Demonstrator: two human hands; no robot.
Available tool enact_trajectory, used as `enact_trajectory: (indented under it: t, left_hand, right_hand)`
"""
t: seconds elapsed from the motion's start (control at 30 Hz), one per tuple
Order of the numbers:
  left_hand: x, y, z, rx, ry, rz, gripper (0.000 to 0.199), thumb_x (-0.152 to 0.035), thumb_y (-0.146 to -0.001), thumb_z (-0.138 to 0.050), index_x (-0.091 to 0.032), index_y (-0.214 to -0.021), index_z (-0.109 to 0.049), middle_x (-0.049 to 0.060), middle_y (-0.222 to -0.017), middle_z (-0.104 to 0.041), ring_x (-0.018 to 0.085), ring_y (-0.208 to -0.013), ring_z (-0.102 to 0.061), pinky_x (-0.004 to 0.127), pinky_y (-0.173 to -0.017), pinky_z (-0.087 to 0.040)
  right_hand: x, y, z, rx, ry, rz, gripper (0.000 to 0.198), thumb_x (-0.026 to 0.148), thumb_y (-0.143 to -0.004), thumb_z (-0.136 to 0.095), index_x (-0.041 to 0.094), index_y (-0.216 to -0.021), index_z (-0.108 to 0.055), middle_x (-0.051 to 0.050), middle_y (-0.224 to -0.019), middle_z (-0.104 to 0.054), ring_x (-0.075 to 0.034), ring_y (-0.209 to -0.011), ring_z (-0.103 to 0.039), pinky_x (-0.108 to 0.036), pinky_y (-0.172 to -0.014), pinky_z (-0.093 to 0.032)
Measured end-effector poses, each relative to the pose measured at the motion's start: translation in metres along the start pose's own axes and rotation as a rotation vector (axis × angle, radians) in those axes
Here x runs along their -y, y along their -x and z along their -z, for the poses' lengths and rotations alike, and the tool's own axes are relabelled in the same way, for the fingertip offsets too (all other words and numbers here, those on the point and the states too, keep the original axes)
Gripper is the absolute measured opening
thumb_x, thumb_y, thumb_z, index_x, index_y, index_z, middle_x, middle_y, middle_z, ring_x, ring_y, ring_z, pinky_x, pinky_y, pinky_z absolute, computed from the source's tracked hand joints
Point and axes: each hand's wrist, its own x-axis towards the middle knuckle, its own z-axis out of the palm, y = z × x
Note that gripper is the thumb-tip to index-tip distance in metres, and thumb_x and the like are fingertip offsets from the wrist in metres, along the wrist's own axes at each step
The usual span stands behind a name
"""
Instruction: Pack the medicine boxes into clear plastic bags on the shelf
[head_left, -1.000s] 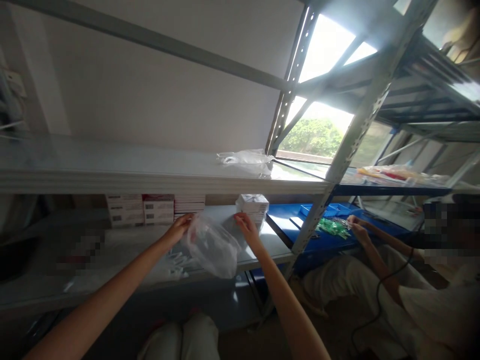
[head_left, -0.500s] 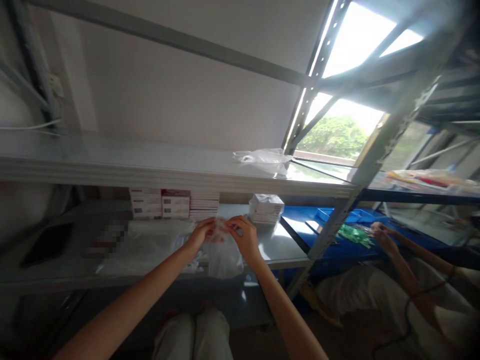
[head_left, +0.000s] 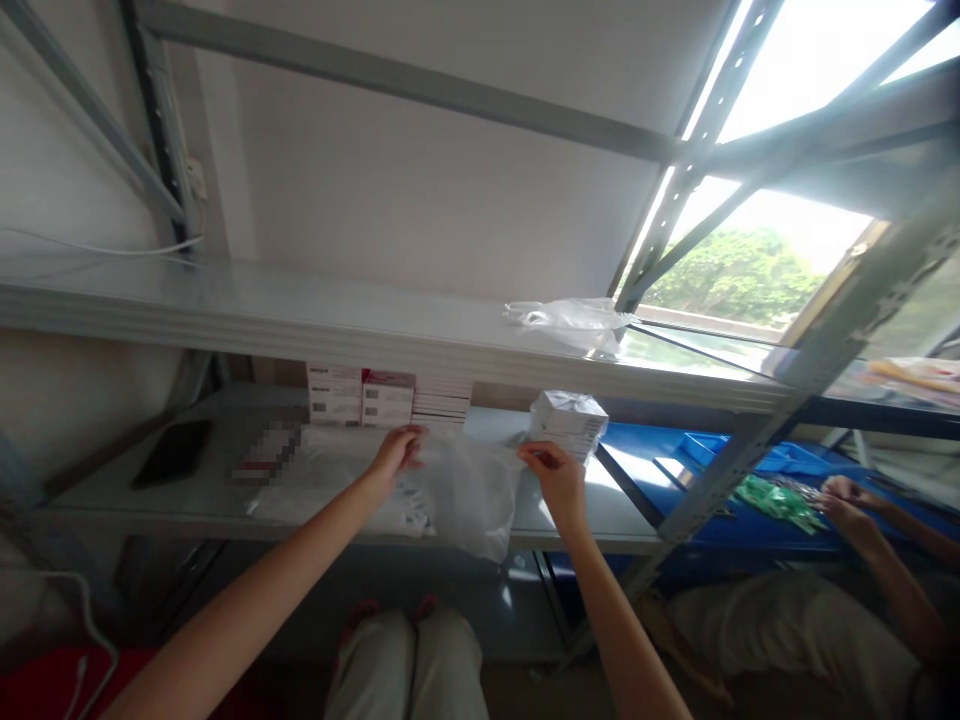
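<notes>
A clear plastic bag (head_left: 474, 490) hangs stretched between my two hands, over the front edge of the lower shelf. My left hand (head_left: 397, 455) pinches one upper corner, and my right hand (head_left: 555, 470) pinches the other. Beneath and left of the bag lie more flat clear bags (head_left: 330, 480) on the shelf. Just behind my right hand stands a plastic-wrapped block of small white boxes (head_left: 568, 420). Stacked white and red boxes (head_left: 387, 397) with printed labels stand at the back, beyond my left hand.
A dark flat phone-like thing (head_left: 174, 452) lies on the shelf at left. Above runs an upper shelf (head_left: 337, 310) holding a crumpled clear bag (head_left: 574, 318). Right of a slanted metal post (head_left: 750, 440), another person's hands (head_left: 847, 495) work by green items (head_left: 780, 500) and blue trays (head_left: 795, 458).
My hands have moved apart, spreading the bag wide between them; before, they were close together at its top. The view has shifted left, so the shelf scene sits further right.
</notes>
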Motion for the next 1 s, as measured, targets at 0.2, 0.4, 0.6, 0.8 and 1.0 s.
enact_trajectory:
  t: [0.2,0.4,0.6,0.8,1.0]
  left_hand:
    - [-0.028,0.005,0.030,0.217,-0.177,0.084,0.034,-0.026,-0.057,-0.077,-0.018,-0.090,-0.072,-0.002,-0.065,-0.064,0.007,-0.050,-0.050,0.019,-0.050,-0.041]
    - [-0.045,0.005,0.038,0.300,-0.192,0.053,0.026,-0.024,-0.061,-0.077,-0.016,-0.086,-0.074,0.003,-0.077,-0.070,0.010,-0.059,-0.057,0.024,-0.063,-0.048]
    - [-0.033,-0.017,0.031,0.123,0.166,0.067,0.017,-0.015,-0.068,-0.072,-0.015,-0.085,-0.072,0.000,-0.067,-0.066,0.009,-0.063,-0.059,0.023,-0.069,-0.049]
    - [-0.022,-0.034,0.022,0.351,-0.094,-0.032,0.041,-0.021,-0.060,-0.078,-0.017,-0.099,-0.070,0.002,-0.079,-0.069,0.012,-0.070,-0.062,0.023,-0.069,-0.046]
    - [-0.001,-0.069,0.026,0.319,-0.711,-0.196,0.013,-0.024,-0.052,-0.076,-0.017,-0.062,-0.072,0.004,-0.064,-0.068,0.020,-0.070,-0.060,0.027,-0.067,-0.042]
  right_hand:
    - [-0.016,-0.012,0.038,-0.025,-0.087,-0.039,0.025,0.043,-0.059,-0.075,0.019,-0.067,-0.071,-0.005,-0.068,-0.071,-0.021,-0.064,-0.065,-0.032,-0.064,-0.052]
    - [-0.028,-0.013,0.059,-0.070,-0.117,-0.105,0.031,0.044,-0.052,-0.078,0.018,-0.066,-0.070,-0.005,-0.062,-0.070,-0.020,-0.058,-0.065,-0.030,-0.055,-0.052]
    - [-0.045,-0.023,0.054,0.005,-0.177,-0.106,0.031,0.042,-0.053,-0.078,0.017,-0.068,-0.069,-0.006,-0.065,-0.070,-0.020,-0.061,-0.066,-0.032,-0.061,-0.053]
    - [-0.081,-0.051,0.027,0.095,-0.220,-0.124,0.034,0.047,-0.052,-0.077,0.017,-0.065,-0.068,-0.007,-0.064,-0.069,-0.019,-0.058,-0.062,-0.033,-0.059,-0.051]
    - [-0.131,-0.067,0.005,0.226,-0.144,-0.149,0.039,0.051,-0.051,-0.074,0.016,-0.068,-0.068,-0.007,-0.064,-0.069,-0.020,-0.058,-0.061,-0.034,-0.059,-0.049]
